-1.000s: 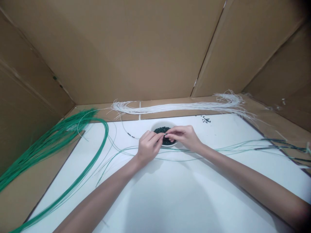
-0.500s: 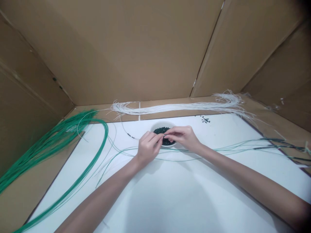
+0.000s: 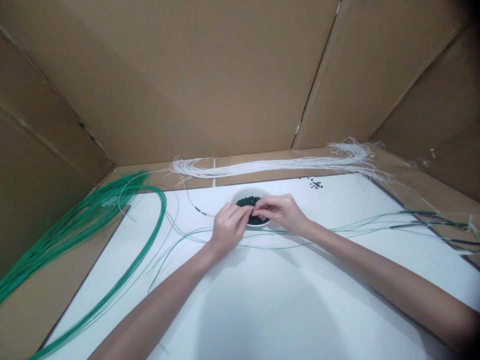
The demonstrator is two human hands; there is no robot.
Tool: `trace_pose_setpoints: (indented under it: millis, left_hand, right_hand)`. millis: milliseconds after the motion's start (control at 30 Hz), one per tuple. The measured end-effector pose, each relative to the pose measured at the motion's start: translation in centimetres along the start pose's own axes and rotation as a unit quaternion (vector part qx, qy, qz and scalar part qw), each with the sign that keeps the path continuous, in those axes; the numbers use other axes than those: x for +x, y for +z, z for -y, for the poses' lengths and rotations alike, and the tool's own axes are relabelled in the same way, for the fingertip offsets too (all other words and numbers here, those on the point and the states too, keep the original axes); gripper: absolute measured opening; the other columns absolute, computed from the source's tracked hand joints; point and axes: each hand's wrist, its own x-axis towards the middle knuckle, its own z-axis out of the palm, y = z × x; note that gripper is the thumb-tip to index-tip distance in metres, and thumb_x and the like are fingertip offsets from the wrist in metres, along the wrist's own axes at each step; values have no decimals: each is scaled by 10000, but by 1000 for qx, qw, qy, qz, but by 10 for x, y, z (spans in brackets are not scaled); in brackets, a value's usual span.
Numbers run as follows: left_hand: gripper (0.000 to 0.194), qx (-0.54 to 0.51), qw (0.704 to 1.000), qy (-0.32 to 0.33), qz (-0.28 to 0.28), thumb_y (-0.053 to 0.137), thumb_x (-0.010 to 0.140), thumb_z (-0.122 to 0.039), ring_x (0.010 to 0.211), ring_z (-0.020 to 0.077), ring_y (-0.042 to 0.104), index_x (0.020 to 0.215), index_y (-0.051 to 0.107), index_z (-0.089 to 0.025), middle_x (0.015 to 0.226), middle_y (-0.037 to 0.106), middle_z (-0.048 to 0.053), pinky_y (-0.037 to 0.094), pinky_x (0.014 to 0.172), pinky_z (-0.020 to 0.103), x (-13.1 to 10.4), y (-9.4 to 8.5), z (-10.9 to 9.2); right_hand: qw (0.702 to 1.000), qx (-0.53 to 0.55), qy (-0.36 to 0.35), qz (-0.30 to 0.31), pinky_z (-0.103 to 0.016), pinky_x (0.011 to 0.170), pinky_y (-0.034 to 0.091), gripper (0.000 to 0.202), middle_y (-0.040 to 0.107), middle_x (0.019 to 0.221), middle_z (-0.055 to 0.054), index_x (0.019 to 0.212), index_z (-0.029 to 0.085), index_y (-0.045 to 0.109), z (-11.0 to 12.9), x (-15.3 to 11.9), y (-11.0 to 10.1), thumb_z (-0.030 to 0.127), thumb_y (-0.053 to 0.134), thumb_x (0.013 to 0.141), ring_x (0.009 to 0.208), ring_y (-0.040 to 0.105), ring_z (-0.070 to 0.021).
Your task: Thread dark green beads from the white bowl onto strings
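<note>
Both hands meet fingertip to fingertip over a white bowl (image 3: 240,193) of small dark beads (image 3: 249,201). My left hand (image 3: 228,227) is closed in a pinch on a thin strand (image 3: 210,215), which runs out to its left and carries a few dark beads (image 3: 200,210). From the right, my right hand (image 3: 283,212) pinches at the same spot; something tiny is between its fingertips, too small to make out. The front rim of the bowl shows just below the fingers.
A bundle of white strands (image 3: 262,167) lies along the back. Green strands (image 3: 86,215) spread over the left side. Loose dark beads (image 3: 315,184) lie behind the bowl to the right. Thin green strands with dark sections (image 3: 416,223) cross the white board (image 3: 270,305). Cardboard walls (image 3: 187,75) surround it.
The view has shifted slightly. Both hands stay over the bowl, with the fingertips pinched together almost as before.
</note>
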Motion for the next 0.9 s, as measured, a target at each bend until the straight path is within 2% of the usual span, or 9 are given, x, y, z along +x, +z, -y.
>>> trace_pose_setpoints:
  millis: [100,233,400,567,700,833,900]
  left_hand:
    - [168,-3,1000,-7,7,467,814,-178,620,125,453,916,599,-154,710,612,40,404,617,260,0,0,0]
    - [134,-4,1000,0,1,510,798,-212,603,120,447,886,597,-159,678,605,28,398,601,251,1,0,-1]
    - [83,-13,1000,-18,-3,457,810,-162,623,120,452,815,540,-152,671,560,27,400,602,248,-1,0,-1]
    - [92,-20,1000,-15,-8,477,795,-155,626,116,454,878,516,-159,666,534,11,402,615,243,-2,0,-1]
    - [67,2,999,-30,-32,463,809,-134,617,110,440,836,520,-158,674,542,13,384,609,235,0,1,0]
    - [38,8,997,-53,-53,482,805,-149,600,105,426,816,517,-156,632,498,-2,374,605,233,1,1,0]
    - [33,9,997,-54,-52,485,804,-149,598,104,419,814,516,-154,624,481,-6,369,605,232,1,1,0]
  right_hand:
    - [999,31,10,36,-204,513,500,214,617,596,-11,693,150,630,1,2,-4,356,577,713,498,573,-102]
    - [999,17,11,43,-190,500,487,221,627,598,-21,693,141,639,3,3,-8,350,570,718,495,569,-98]
    - [998,24,22,52,-198,501,490,214,629,606,-24,688,139,637,3,4,-10,347,587,702,497,565,-101]
    - [993,79,79,32,-216,514,510,213,616,598,-25,696,127,619,0,3,-8,339,615,678,514,574,-107]
    - [981,159,107,21,-240,524,521,276,632,618,-12,817,136,595,-2,2,-7,301,683,614,505,583,-109]
    - [978,176,117,-3,-227,521,516,211,630,550,-22,685,114,633,-2,3,-7,296,695,598,491,590,-113]
    - [973,190,129,-11,-243,542,528,216,646,560,-34,677,110,655,-2,4,-7,299,703,584,508,606,-127]
